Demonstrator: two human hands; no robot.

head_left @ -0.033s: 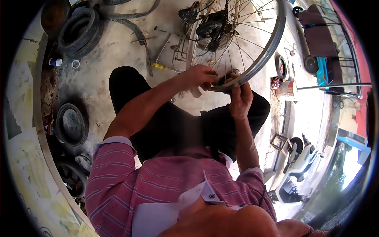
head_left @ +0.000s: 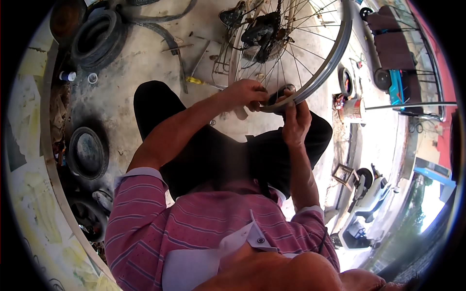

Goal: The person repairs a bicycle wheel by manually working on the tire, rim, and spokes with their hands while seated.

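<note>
A spoked bicycle wheel [head_left: 334, 58] with a silver rim stands at the upper middle, beside a dark rear hub with chain and gears [head_left: 257, 36]. My left hand [head_left: 247, 92] is at the lower part of the rim, fingers curled; a pale strip [head_left: 241, 113] hangs beneath it, and what the fingertips hold is unclear. My right hand [head_left: 296, 119] is closed on the rim just to the right, thumb and fingers around it. A dark shape, perhaps a shoe, shows behind the rim between my hands. My crossed legs in black trousers lie below.
Stacked tires [head_left: 97, 58] and a round tire [head_left: 73, 153] lie left. A yellow-handled tool [head_left: 193, 80] and metal rods lie on the concrete floor [head_left: 145, 63]. At right are a bucket [head_left: 353, 113], a small frame [head_left: 344, 175], a white scooter [head_left: 354, 223] and a cart [head_left: 388, 43].
</note>
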